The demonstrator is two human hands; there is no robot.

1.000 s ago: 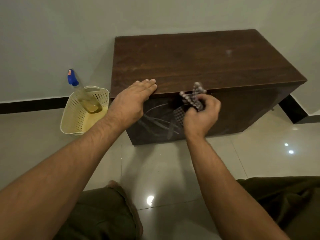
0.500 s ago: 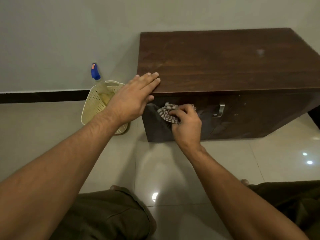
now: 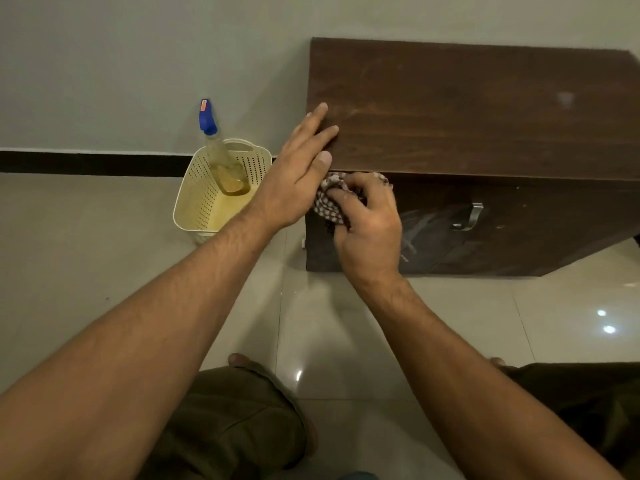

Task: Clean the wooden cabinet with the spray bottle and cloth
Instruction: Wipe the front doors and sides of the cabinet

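Observation:
A low dark wooden cabinet [image 3: 467, 109] stands against the wall on the right. My left hand [image 3: 298, 178] lies flat with fingers spread on its front left top corner. My right hand [image 3: 367, 223] grips a bunched checkered cloth [image 3: 329, 200] and presses it against the upper left of the cabinet's front face, just below the top edge. Streaky wet marks show on the front to the right of the hand. A spray bottle [image 3: 221, 157] with a blue nozzle and yellowish liquid leans in a basket left of the cabinet.
The cream perforated plastic basket [image 3: 194, 199] sits on the glossy tiled floor close to the cabinet's left side. A metal handle [image 3: 472, 216] sticks out of the cabinet front. My knees in dark green trousers are at the bottom of the view.
My right hand has carried the cloth leftward along the cabinet front, up to its left top corner. The view has shifted left, and my left hand stays on the top corner.

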